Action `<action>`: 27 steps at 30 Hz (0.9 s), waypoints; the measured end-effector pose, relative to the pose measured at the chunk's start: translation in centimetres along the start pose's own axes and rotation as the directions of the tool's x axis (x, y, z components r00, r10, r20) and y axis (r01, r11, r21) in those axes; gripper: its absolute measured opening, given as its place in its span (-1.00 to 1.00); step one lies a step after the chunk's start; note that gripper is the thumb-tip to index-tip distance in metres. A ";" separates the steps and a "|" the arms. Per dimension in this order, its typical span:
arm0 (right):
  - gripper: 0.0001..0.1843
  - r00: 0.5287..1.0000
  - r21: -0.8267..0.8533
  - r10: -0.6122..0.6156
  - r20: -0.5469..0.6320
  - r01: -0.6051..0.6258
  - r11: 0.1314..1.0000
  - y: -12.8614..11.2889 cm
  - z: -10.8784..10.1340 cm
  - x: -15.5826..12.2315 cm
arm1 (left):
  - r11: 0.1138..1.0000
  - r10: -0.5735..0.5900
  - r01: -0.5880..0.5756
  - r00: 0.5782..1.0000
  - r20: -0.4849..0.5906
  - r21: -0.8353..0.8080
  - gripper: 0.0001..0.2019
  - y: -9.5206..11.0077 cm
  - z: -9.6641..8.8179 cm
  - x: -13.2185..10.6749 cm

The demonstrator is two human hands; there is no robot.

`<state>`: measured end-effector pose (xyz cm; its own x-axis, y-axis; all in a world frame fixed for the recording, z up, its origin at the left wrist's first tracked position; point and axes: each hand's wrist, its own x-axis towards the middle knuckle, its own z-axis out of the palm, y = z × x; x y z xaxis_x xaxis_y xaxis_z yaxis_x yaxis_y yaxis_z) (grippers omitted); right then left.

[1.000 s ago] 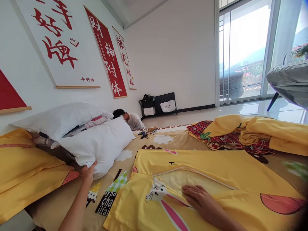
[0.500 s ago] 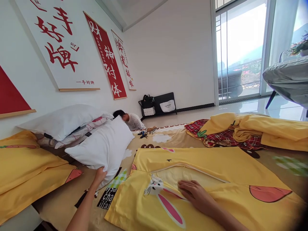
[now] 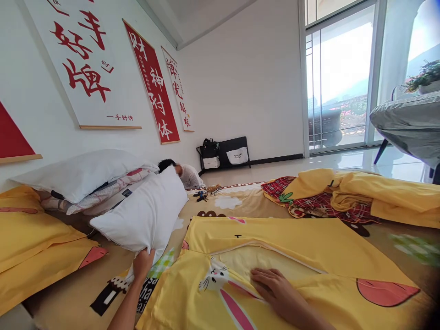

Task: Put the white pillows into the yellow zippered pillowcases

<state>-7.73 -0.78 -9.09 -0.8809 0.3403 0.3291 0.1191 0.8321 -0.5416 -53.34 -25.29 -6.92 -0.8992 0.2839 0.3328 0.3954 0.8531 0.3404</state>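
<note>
My left hand [image 3: 143, 263] is closed on the lower edge of a white pillow [image 3: 151, 208], which leans at the left of the bed. Flat on the bed in front of me lies a yellow pillowcase [image 3: 275, 233] with a rabbit print and a long opening across its middle. Fingers stretched out, my right hand [image 3: 270, 282] rests on the pillowcase just below that opening, by the rabbit's ear. Inside the opening, paler fabric shows.
More pillows [image 3: 89, 172] and a yellow case [image 3: 37, 252] lie at the left by the wall. A yellow and red-checked cloth heap [image 3: 343, 195] is at the right. Beyond the bed, a person [image 3: 189, 176] crouches near small dark objects [image 3: 202, 195].
My left hand still grips the white pillow, whose held edge has shifted slightly down. The camera view has moved a little. My right hand stays on the pillowcase.
</note>
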 end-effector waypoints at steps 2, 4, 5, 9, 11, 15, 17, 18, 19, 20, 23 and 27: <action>-0.54 1.000 0.010 -0.005 -0.005 0.005 1.000 0.0 0.0 0.0 | 1.000 0.008 -0.009 1.000 0.014 0.028 -0.66 0.0 0.1 0.0; -0.54 1.000 0.010 0.000 0.009 0.000 1.000 0.1 0.0 0.0 | 0.998 -0.001 -0.001 1.000 0.024 0.057 -0.63 -0.1 0.1 0.2; -0.54 1.000 0.007 0.004 0.017 -0.004 1.000 0.1 0.0 0.0 | 0.998 -0.006 0.004 1.000 0.028 0.070 -0.61 -0.2 0.1 0.2; -0.53 0.999 -0.026 0.018 0.033 -0.017 1.000 -0.1 0.0 0.1 | 0.994 -0.011 0.006 0.999 0.041 0.106 -0.56 -0.3 0.3 0.1; -0.51 1.000 -0.048 0.020 0.023 -0.019 0.999 -0.3 0.1 0.1 | 0.994 0.002 -0.007 0.999 0.048 0.111 -0.55 -0.3 0.4 -0.2; -0.51 1.000 -0.065 0.013 -0.005 -0.013 0.998 -0.6 0.1 0.0 | 0.993 0.034 -0.040 0.998 0.052 0.109 -0.54 0.0 0.1 -0.9; -0.51 1.000 -0.058 0.007 -0.011 -0.008 0.998 -0.6 0.1 0.0 | 0.993 0.043 -0.048 0.998 0.047 0.112 -0.54 0.1 -0.1 -1.1; -0.52 1.000 -0.052 0.002 -0.011 -0.003 0.999 -0.6 0.0 0.0 | 0.992 0.045 -0.050 0.998 0.044 0.114 -0.54 0.2 -0.3 -1.2; -0.52 1.000 -0.044 -0.002 -0.013 0.002 0.999 -0.5 0.0 0.0 | 0.992 0.047 -0.051 0.998 0.041 0.118 -0.54 0.2 -0.4 -1.3; -0.52 1.000 -0.035 -0.006 -0.017 0.006 0.999 -0.5 0.0 0.0 | 0.991 0.048 -0.052 0.998 0.039 0.122 -0.53 0.3 -0.4 -1.4; -0.52 0.999 -0.015 -0.013 -0.035 0.012 1.000 -0.4 0.1 0.0 | 0.989 0.056 -0.061 0.998 0.039 0.135 -0.53 0.5 -0.6 -1.6; -0.52 0.999 -0.021 -0.014 -0.038 0.013 1.000 -0.5 0.1 0.0 | 0.987 0.070 -0.075 0.997 0.039 0.143 -0.54 0.6 -0.6 -1.8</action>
<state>-7.81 -1.28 -8.88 -0.8644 0.3448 0.3659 0.1169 0.8456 -0.5209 -51.43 -25.55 -6.82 -0.8762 0.3596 0.3210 0.4305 0.8832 0.1858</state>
